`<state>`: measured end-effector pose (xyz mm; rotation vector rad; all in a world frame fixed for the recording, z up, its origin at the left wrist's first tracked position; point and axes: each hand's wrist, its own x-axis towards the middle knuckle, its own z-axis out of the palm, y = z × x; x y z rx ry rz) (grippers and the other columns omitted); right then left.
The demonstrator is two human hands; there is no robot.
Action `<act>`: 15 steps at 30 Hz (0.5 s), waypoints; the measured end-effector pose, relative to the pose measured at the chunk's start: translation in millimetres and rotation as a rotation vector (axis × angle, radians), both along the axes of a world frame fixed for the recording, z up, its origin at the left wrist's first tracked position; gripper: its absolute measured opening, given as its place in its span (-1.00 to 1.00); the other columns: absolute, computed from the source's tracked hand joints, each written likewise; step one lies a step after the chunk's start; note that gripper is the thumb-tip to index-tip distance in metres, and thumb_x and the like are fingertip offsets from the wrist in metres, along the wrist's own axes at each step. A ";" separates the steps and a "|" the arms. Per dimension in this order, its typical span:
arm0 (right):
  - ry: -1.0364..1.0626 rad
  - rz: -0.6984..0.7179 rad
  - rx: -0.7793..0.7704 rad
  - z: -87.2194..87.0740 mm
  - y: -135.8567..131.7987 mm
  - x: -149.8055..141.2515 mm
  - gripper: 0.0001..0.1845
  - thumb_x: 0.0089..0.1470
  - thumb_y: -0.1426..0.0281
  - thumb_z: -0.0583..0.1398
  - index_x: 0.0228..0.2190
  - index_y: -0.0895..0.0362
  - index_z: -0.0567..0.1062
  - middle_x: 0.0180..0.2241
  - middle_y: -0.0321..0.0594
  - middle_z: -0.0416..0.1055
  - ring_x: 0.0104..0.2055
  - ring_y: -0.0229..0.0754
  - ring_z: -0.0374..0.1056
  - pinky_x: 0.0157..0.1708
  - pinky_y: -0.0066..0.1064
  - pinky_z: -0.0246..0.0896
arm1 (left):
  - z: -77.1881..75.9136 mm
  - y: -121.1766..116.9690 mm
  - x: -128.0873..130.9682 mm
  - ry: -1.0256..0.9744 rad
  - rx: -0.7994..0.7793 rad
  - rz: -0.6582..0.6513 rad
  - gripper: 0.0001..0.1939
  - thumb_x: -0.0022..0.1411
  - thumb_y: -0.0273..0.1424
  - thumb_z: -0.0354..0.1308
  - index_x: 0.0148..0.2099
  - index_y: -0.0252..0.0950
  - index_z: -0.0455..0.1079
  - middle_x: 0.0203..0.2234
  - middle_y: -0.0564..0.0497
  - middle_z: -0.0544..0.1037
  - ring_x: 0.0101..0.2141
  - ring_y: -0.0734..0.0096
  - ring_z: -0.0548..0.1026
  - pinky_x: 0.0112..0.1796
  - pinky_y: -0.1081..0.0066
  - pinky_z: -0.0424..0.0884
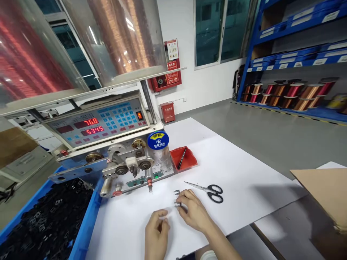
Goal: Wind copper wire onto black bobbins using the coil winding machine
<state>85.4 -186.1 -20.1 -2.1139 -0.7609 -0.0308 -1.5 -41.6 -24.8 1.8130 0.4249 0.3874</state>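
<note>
Touching small metal part [177, 204] w/ right hand [193, 212] fingertips, left hand [156, 231] just beside

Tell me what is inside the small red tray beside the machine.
The red tray holds one thin dark stick-like tool, leaning across it. The tray's front wall hides part of the floor, so anything small lying there cannot be seen.

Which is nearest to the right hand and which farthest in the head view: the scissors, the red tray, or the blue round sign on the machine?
From the right hand:
1. Scissors, just right of the fingers on the white table.
2. Red tray, farther back by the machine.
3. Blue round sign, up on the machine's front.
</note>
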 end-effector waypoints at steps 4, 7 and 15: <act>0.014 0.177 0.130 1.7 0.2 -2.7 -0.76 0.02 0.47 0.12 -0.24 0.08 0.49 -0.28 -0.17 0.42 -0.22 -0.15 0.33 -0.19 -0.32 0.25 | -1.8 5.1 -2.3 0.049 -0.042 -0.077 -0.59 0.05 -0.17 0.16 -0.11 -0.31 0.37 -0.38 -0.06 0.55 -0.56 0.40 0.42 -0.46 0.38 0.39; -0.006 0.278 0.149 3.5 1.5 -5.9 -0.75 0.05 0.47 0.11 -0.21 0.07 0.50 -0.31 -0.18 0.45 -0.23 -0.16 0.34 -0.22 -0.34 0.26 | -3.9 5.3 -4.9 0.024 -0.039 -0.097 -0.59 0.09 -0.14 0.14 -0.10 -0.31 0.36 -0.42 -0.04 0.54 -0.52 0.38 0.43 -0.42 0.39 0.41; -0.081 0.044 0.024 -4.5 8.2 -1.4 -0.79 0.05 0.47 0.08 -0.28 0.11 0.48 -0.34 -0.14 0.43 -0.24 -0.09 0.31 -0.21 -0.25 0.28 | -7.0 7.3 -8.3 -0.029 0.082 0.025 -0.70 0.17 -0.21 0.06 -0.15 -0.30 0.39 -0.33 -0.11 0.56 -0.32 0.26 0.52 -0.26 0.30 0.45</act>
